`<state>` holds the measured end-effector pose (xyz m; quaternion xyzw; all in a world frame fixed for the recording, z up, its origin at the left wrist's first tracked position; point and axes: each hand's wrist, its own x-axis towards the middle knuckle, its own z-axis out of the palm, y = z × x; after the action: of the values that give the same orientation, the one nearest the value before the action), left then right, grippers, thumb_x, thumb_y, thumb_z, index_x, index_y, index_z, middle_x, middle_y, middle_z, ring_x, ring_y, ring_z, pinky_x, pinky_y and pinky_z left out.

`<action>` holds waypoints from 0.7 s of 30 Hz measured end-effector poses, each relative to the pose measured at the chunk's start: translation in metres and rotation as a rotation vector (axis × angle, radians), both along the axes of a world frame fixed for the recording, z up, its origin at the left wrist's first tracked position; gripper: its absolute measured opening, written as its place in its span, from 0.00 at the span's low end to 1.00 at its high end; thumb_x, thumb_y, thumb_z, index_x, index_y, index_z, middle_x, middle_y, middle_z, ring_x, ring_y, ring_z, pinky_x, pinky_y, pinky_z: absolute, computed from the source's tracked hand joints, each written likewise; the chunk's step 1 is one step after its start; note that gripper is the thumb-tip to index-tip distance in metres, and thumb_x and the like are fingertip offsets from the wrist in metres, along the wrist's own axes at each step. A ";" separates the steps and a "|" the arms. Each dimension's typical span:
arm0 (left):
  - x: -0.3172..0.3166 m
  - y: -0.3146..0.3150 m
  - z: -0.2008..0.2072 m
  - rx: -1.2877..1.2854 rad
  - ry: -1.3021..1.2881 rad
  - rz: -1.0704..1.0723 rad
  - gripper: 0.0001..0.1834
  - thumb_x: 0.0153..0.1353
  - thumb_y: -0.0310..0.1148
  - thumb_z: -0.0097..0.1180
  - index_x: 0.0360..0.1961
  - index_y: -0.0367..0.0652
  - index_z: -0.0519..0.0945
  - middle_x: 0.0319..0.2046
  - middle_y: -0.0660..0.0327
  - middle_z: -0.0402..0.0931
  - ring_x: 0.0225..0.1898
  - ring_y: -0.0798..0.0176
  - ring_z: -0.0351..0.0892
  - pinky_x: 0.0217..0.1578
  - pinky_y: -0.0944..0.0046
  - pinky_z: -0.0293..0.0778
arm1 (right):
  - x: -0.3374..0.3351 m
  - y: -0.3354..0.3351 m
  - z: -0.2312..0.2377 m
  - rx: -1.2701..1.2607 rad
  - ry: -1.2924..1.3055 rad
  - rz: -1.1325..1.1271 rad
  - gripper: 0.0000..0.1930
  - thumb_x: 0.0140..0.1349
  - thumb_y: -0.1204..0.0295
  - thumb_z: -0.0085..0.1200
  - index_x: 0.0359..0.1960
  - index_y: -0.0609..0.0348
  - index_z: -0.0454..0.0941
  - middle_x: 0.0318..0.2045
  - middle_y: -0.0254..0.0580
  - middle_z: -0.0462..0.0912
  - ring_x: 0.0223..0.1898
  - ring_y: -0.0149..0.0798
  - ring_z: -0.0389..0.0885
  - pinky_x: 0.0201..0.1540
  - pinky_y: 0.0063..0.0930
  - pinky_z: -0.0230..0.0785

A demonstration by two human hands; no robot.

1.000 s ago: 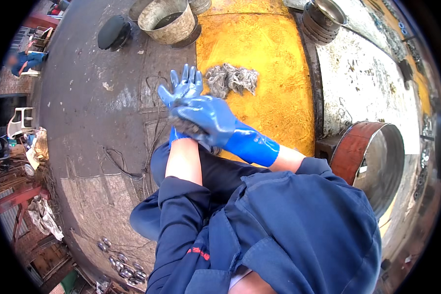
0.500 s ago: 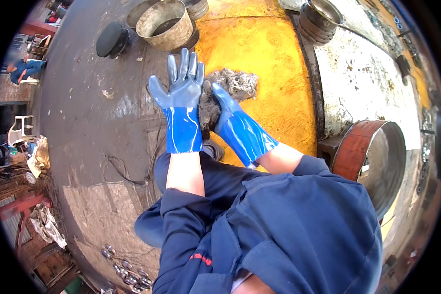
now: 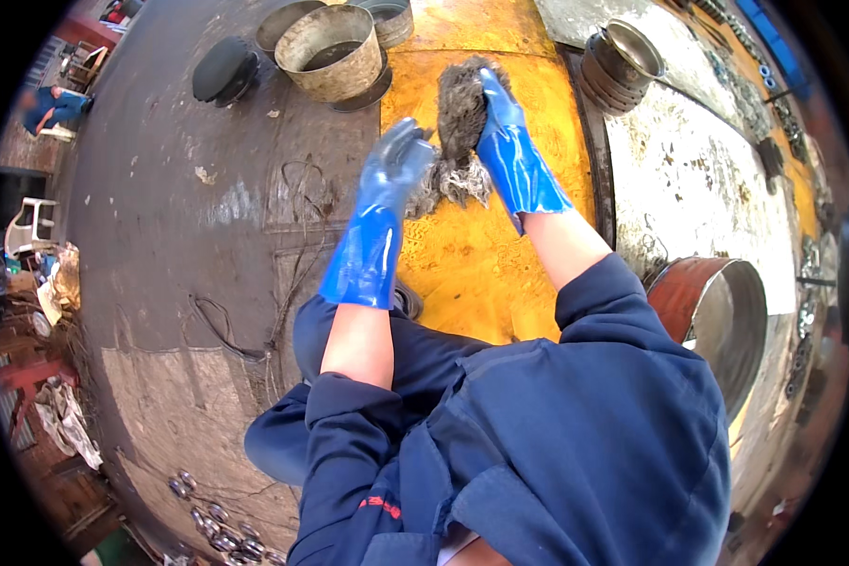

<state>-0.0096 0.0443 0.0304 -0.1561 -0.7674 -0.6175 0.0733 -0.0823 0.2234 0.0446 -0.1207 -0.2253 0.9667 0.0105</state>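
Observation:
My right hand (image 3: pixel 502 106), in a long blue rubber glove, grips a dark grey wad of fibrous waste rag (image 3: pixel 462 104) and holds it upright above the yellow sheet. My left hand (image 3: pixel 398 156), gloved the same way, is just left of it, palm turned inward. Its fingers bend slightly and look a little blurred; I see nothing held in them. Below and between the hands, a paler bundle of stringy rag (image 3: pixel 462 181) lies on the yellow sheet (image 3: pixel 472 274).
Ahead are a dirty round metal tub (image 3: pixel 325 57) and a black round lid-like piece (image 3: pixel 224 71). Stacked rings (image 3: pixel 621 66) stand ahead right, with a large red-sided drum ring (image 3: pixel 712 311) nearer. A cord (image 3: pixel 222 325) lies left. A person (image 3: pixel 52 108) sits far left.
My right hand has moved forward and right, lifting the dark wad off the pale bundle. My left hand has turned from palm-up with spread fingers to palm inward, slightly curled, and moved right.

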 end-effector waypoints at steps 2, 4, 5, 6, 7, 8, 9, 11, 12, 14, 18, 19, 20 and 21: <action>0.015 0.010 0.003 -0.316 0.132 0.069 0.26 0.58 0.29 0.65 0.58 0.40 0.77 0.58 0.48 0.76 0.58 0.46 0.78 0.55 0.53 0.77 | 0.013 0.000 0.025 0.218 0.061 -0.038 0.12 0.70 0.68 0.55 0.49 0.62 0.79 0.38 0.46 0.85 0.37 0.41 0.86 0.41 0.38 0.83; 0.021 0.013 -0.005 -0.533 0.317 0.116 0.22 0.60 0.28 0.63 0.57 0.41 0.78 0.53 0.51 0.79 0.56 0.52 0.79 0.53 0.57 0.78 | 0.018 -0.006 0.038 0.493 0.158 0.071 0.11 0.71 0.67 0.54 0.48 0.61 0.78 0.37 0.45 0.85 0.34 0.37 0.84 0.37 0.33 0.81; 0.020 0.017 -0.015 -0.347 0.234 0.117 0.20 0.63 0.29 0.62 0.56 0.42 0.78 0.50 0.52 0.81 0.54 0.55 0.79 0.53 0.58 0.77 | 0.018 -0.010 0.040 0.630 0.207 0.127 0.11 0.71 0.67 0.53 0.47 0.61 0.78 0.37 0.44 0.84 0.33 0.35 0.83 0.35 0.31 0.80; 0.022 0.030 -0.030 0.131 -0.079 0.127 0.19 0.64 0.30 0.61 0.56 0.43 0.78 0.49 0.53 0.81 0.53 0.55 0.80 0.53 0.58 0.77 | 0.016 -0.024 0.031 0.376 0.390 0.259 0.09 0.71 0.67 0.51 0.46 0.57 0.79 0.36 0.42 0.83 0.29 0.29 0.80 0.32 0.24 0.75; 0.020 0.037 -0.035 0.611 -0.387 0.130 0.18 0.65 0.32 0.61 0.55 0.44 0.79 0.48 0.53 0.82 0.53 0.55 0.80 0.54 0.57 0.76 | 0.014 -0.022 0.021 0.800 0.462 0.355 0.14 0.73 0.73 0.47 0.58 0.56 0.75 0.45 0.42 0.84 0.43 0.32 0.84 0.44 0.29 0.80; 0.015 0.035 -0.039 0.785 -0.569 0.135 0.18 0.64 0.32 0.61 0.55 0.44 0.79 0.48 0.54 0.82 0.53 0.55 0.80 0.54 0.57 0.76 | 0.020 -0.034 0.005 1.029 0.561 0.299 0.14 0.72 0.73 0.48 0.57 0.56 0.76 0.45 0.43 0.85 0.43 0.35 0.85 0.46 0.29 0.79; 0.012 0.038 -0.039 0.867 -0.700 0.125 0.18 0.64 0.32 0.61 0.55 0.44 0.79 0.48 0.54 0.82 0.52 0.55 0.80 0.53 0.57 0.76 | 0.026 -0.043 -0.005 1.266 0.655 0.229 0.14 0.71 0.72 0.50 0.56 0.55 0.77 0.44 0.44 0.85 0.43 0.37 0.86 0.47 0.30 0.79; 0.016 0.029 -0.041 0.893 -0.816 0.127 0.18 0.64 0.33 0.61 0.55 0.43 0.79 0.48 0.54 0.82 0.52 0.56 0.80 0.53 0.58 0.75 | 0.050 -0.055 -0.010 1.703 0.847 0.172 0.15 0.66 0.70 0.55 0.54 0.55 0.79 0.45 0.48 0.86 0.46 0.46 0.86 0.50 0.36 0.78; 0.016 0.031 -0.041 0.865 -0.843 0.103 0.18 0.64 0.33 0.62 0.54 0.43 0.79 0.48 0.54 0.82 0.52 0.56 0.80 0.53 0.58 0.75 | 0.057 -0.057 -0.011 1.731 0.850 0.143 0.16 0.61 0.68 0.60 0.51 0.55 0.81 0.45 0.51 0.85 0.48 0.53 0.84 0.51 0.40 0.77; 0.021 0.032 -0.040 0.768 -0.858 0.065 0.18 0.63 0.34 0.62 0.54 0.43 0.79 0.47 0.54 0.82 0.51 0.57 0.79 0.52 0.58 0.75 | 0.066 -0.053 -0.011 1.780 0.863 0.166 0.17 0.61 0.68 0.60 0.52 0.54 0.81 0.45 0.52 0.85 0.47 0.53 0.84 0.50 0.40 0.78; 0.038 0.009 -0.030 0.491 -0.789 0.044 0.19 0.63 0.35 0.63 0.53 0.43 0.80 0.47 0.55 0.82 0.50 0.58 0.79 0.51 0.58 0.75 | 0.089 -0.077 0.008 1.652 0.973 0.355 0.17 0.60 0.65 0.61 0.51 0.52 0.80 0.40 0.51 0.85 0.42 0.53 0.84 0.46 0.44 0.77; 0.039 0.010 -0.029 0.432 -0.771 0.020 0.19 0.62 0.36 0.63 0.53 0.42 0.80 0.47 0.55 0.82 0.50 0.58 0.79 0.51 0.59 0.75 | 0.096 -0.080 0.015 1.653 0.996 0.413 0.17 0.60 0.65 0.61 0.51 0.52 0.80 0.38 0.50 0.85 0.41 0.53 0.84 0.45 0.45 0.76; 0.040 0.012 -0.028 0.374 -0.754 -0.004 0.19 0.62 0.36 0.63 0.53 0.42 0.80 0.47 0.55 0.82 0.50 0.58 0.79 0.51 0.59 0.74 | 0.102 -0.082 0.019 1.626 1.074 0.372 0.18 0.59 0.64 0.62 0.50 0.53 0.80 0.35 0.50 0.84 0.37 0.53 0.83 0.42 0.47 0.76; 0.042 0.009 -0.027 0.305 -0.738 -0.012 0.19 0.62 0.36 0.63 0.53 0.42 0.80 0.47 0.55 0.82 0.50 0.58 0.79 0.51 0.59 0.74 | 0.107 -0.087 0.022 1.630 1.126 0.281 0.19 0.58 0.66 0.62 0.52 0.54 0.79 0.34 0.51 0.84 0.36 0.56 0.83 0.40 0.47 0.76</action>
<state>0.0324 0.0534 0.0033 0.0842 -0.6410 -0.7393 -0.1886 0.0246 0.1363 0.0670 0.4266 -0.7938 0.4258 0.0811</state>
